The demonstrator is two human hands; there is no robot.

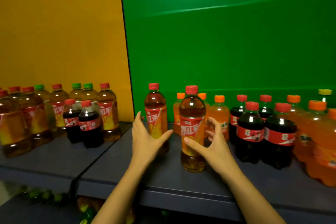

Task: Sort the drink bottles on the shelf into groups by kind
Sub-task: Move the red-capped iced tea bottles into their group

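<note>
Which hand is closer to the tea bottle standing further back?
Left. The left hand is open right in front of the rear tea bottle; the right hand curls around the front tea bottle beside it.

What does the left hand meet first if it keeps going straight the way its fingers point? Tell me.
Most likely the rear iced tea bottle. The left hand is open, fingers aimed up and away, with its thumb already across the front of that bottle's lower label. Depth is unclear; it may already touch.

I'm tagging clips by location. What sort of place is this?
Probably a mock shop shelf, not a real store: a blue shelf stocked with tea bottles and colas, with plain yellow and green panels behind.
</note>
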